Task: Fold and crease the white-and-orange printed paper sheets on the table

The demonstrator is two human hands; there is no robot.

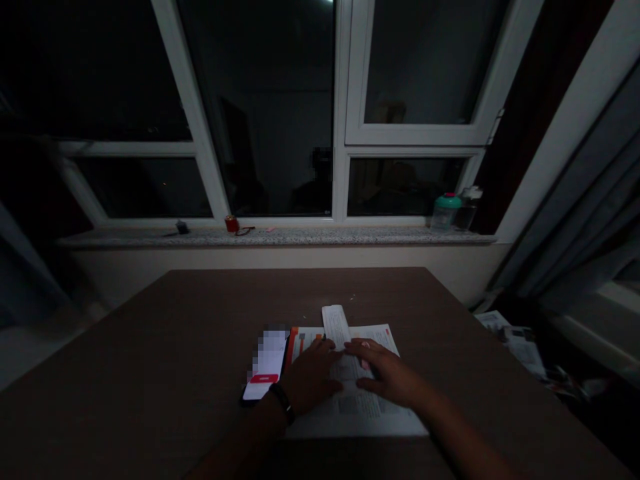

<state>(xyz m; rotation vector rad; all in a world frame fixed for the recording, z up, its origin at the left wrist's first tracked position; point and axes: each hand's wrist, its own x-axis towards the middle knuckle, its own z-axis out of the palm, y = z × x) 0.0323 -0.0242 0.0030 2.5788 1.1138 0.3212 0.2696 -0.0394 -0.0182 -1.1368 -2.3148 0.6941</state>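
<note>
Where the head view centres, 2 bare hands sit over 1 paper strip (336, 321) on 1 printed sheet (350, 423), all on 1 brown worktop (200, 333). Left hand (313, 377): fingers bent, tips at the strip's left side, thumb apart, nothing clenched. Right hand (390, 375): fingers stretched across the strip, thumb spread below them, not clenched either. 1 small pink piece (365, 364) at the right fingers; can't tell what it is.

Strip: white, long and narrow, flat-looking, faint print, far end poking past the sheet's far edge, near part between the hands. Sheet: white, text and picture blocks, orange-red band along its left edge, partly covered by hands. Can't tell if single page or booklet.

1 phone (267, 367) just left of the sheet, screen lit, 1 red button, part pixelated. 1 dark band (283, 402) on the left wrist.

Sill (310, 236): 2 bottles at the right, 1 clear with teal lid (445, 212), 1 clear with pale top (469, 208); 1 red jar-like item (231, 223) and 1 small dark item (182, 227) at the left. Loose papers (520, 343), count unclear, right of the worktop.
</note>
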